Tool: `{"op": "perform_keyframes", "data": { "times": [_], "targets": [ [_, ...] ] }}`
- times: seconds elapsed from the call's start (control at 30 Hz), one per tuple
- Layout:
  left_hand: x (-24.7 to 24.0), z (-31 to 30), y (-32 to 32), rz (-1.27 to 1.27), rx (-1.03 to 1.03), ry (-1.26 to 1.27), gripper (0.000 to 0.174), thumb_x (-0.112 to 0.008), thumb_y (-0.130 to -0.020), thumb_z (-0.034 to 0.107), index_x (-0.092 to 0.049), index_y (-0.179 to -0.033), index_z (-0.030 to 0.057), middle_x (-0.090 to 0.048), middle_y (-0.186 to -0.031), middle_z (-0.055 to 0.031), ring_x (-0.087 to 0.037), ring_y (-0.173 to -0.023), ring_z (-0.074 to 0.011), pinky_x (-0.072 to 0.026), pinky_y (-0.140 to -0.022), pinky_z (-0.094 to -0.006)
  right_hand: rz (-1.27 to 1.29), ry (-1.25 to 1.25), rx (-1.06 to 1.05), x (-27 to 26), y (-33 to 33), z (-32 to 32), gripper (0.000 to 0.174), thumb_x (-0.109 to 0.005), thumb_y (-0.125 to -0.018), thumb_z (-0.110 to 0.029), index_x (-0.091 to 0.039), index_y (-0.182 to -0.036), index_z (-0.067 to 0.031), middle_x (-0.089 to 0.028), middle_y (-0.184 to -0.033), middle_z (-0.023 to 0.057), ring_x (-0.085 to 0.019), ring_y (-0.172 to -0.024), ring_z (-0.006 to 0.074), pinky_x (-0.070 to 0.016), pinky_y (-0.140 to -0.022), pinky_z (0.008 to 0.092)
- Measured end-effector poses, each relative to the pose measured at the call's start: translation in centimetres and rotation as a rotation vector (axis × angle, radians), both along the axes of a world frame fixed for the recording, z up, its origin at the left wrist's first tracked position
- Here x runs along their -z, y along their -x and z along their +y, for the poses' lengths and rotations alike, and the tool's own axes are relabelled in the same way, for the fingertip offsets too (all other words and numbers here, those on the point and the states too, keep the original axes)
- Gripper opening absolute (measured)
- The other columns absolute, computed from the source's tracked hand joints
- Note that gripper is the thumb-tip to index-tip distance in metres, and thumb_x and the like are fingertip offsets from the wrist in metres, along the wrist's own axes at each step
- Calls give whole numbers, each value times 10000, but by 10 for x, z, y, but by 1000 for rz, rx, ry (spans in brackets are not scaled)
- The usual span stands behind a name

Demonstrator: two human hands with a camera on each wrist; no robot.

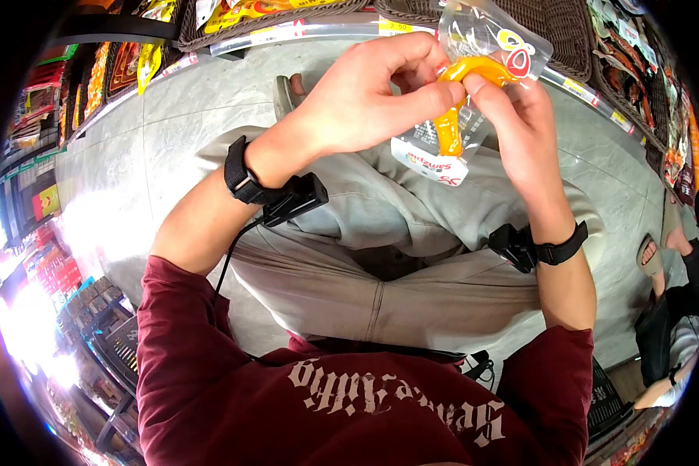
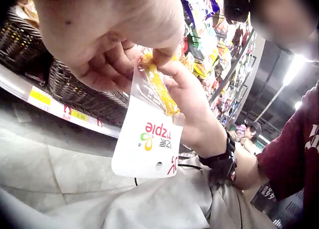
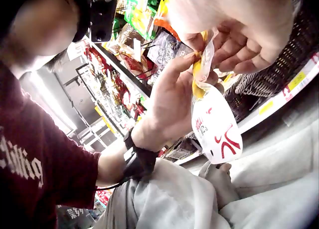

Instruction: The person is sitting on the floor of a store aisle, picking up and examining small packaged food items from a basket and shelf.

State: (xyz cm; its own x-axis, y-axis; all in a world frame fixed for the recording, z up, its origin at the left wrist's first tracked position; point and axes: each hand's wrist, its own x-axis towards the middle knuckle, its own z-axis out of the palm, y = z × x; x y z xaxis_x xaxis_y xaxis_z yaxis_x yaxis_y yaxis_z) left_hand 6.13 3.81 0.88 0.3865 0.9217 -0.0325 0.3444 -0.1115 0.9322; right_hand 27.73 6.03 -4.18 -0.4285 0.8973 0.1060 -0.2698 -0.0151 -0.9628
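Both hands hold a clear plastic snack packet [image 1: 440,159] up in front of the knees. Inside it lies a glossy yellow-orange curved piece [image 1: 449,132]; its exact kind cannot be told. My left hand [image 1: 373,97] pinches the packet from the left, thumb on the bent yellow piece. From the right, my right hand [image 1: 520,120] pinches it close by, the two thumb tips nearly meeting. The packet's white printed end [image 2: 147,144] with a round hole hangs down in the left wrist view. In the right wrist view this white end [image 3: 217,124] also hangs below the fingers.
Wicker baskets [image 1: 551,35] of packaged snacks line a shelf edge with price tags [image 1: 396,26] just beyond the hands. Grey trousers [image 1: 396,295] and a tiled floor [image 1: 186,116] lie below. Other people's legs [image 1: 656,264] show at the right.
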Motion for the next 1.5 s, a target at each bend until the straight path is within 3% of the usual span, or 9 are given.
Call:
{"op": "perform_keyframes", "data": {
  "times": [0.1,0.53,0.77,0.83,0.9,1.0,1.13,1.2,1.5],
  "targets": [
    [3,0,-2,20,-19,-9,149,-680,-1024,166,-638,-989,27,-590,-877,27,-522,-821,-52,-466,-755,-265,-5,-9,-1,1,0,1,217,-649,-1028,-86,-670,-1223,5,-715,-1128,32,-655,-1023,92,-533,-910,282],
    [0,2,5,162,7,4,156,-636,-1012,187,-636,-991,32,-582,-857,20,-544,-738,-60,-473,-640,-269,-50,-51,21,-1,2,-1,210,-632,-1045,-123,-695,-1189,15,-720,-1065,15,-642,-933,66,-522,-835,252],
    [0,0,0,-11,2,13,160,-656,-1033,177,-629,-992,25,-574,-839,43,-521,-772,-35,-445,-674,-242,-58,-166,94,-3,1,-2,202,-658,-1041,-141,-703,-1166,12,-721,-1032,17,-637,-892,61,-519,-810,249],
    [-3,0,-1,-70,-7,57,177,-667,-1041,188,-629,-994,22,-573,-839,48,-515,-784,-32,-438,-681,-240,17,-8,246,-6,3,-2,203,-670,-1043,-163,-711,-1149,5,-721,-1011,18,-641,-879,65,-517,-796,249],
    [-3,0,-2,-59,-24,76,202,-679,-1047,211,-635,-987,23,-573,-849,57,-499,-791,-29,-428,-682,-238,61,44,265,-6,-1,1,210,-682,-1040,-175,-717,-1154,-2,-723,-1010,17,-648,-878,70,-525,-805,252],
    [4,-1,-2,-16,11,27,185,-675,-1046,194,-647,-985,21,-573,-852,62,-488,-788,-28,-426,-687,-239,128,169,359,17,-11,18,266,-665,-1053,-224,-686,-1214,-13,-712,-1128,36,-670,-1013,117,-539,-927,289],
    [7,0,-3,-3,7,2,179,-667,-1050,187,-659,-983,21,-580,-862,63,-485,-795,-26,-426,-699,-235,156,188,319,14,-6,15,254,-668,-1050,-203,-682,-1223,-17,-707,-1141,35,-662,-1033,112,-532,-928,284],
    [3,0,-2,49,-33,83,165,-654,-1057,179,-664,-1025,18,-594,-882,60,-499,-817,-22,-432,-716,-232,66,82,194,5,0,12,214,-708,-1022,-180,-725,-1162,-19,-731,-1026,12,-654,-882,71,-533,-822,253],
    [12,1,1,30,-63,64,152,-629,-1071,167,-651,-1067,16,-591,-898,72,-501,-821,-12,-426,-721,-222,11,55,195,-1,1,8,215,-725,-1001,-162,-733,-1161,-19,-732,-1020,4,-645,-887,65,-518,-818,239]
  ]
}}
